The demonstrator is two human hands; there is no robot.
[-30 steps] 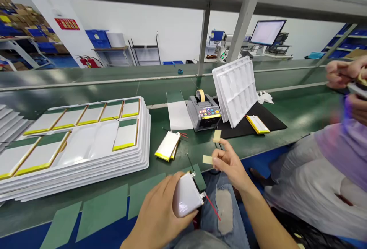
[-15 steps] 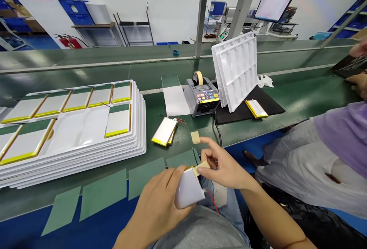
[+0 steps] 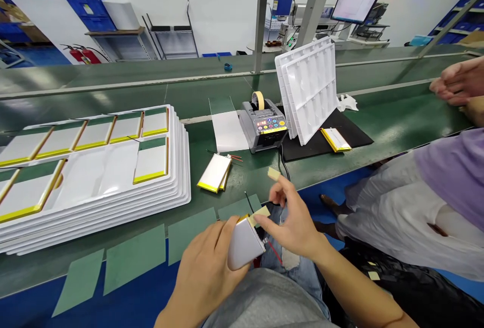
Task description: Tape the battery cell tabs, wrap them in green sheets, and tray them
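Note:
A silver pouch battery (image 3: pixel 245 245) is in my left hand (image 3: pixel 206 262), whose fingers are closed round it. Its tab end faces right, with a red wire and a black wire coming off. One yellow tape piece (image 3: pixel 260 214) lies across the battery's upper corner, and the thumb of my right hand (image 3: pixel 293 217) touches it. A second tape piece (image 3: pixel 273 174) sticks to the right index fingertip, which points up, apart from the thumb. The other right fingers are curled. Beyond my hands, wired batteries (image 3: pixel 215 173) lie stacked on the green bench.
Stacked white trays (image 3: pixel 98 172) with batteries stand left. A tape dispenser (image 3: pixel 263 125) and a white sheet (image 3: pixel 229 131) are ahead. More white trays (image 3: pixel 312 88) lean on a black mat (image 3: pixel 302 152) beside another battery (image 3: pixel 336 139). A co-worker's hands (image 3: pixel 459 81) show at right.
My right index finger, with its tape, has lifted and swung slightly right. The battery has shifted slightly left in view. The co-worker's hands have moved, and the dark item there is out of sight.

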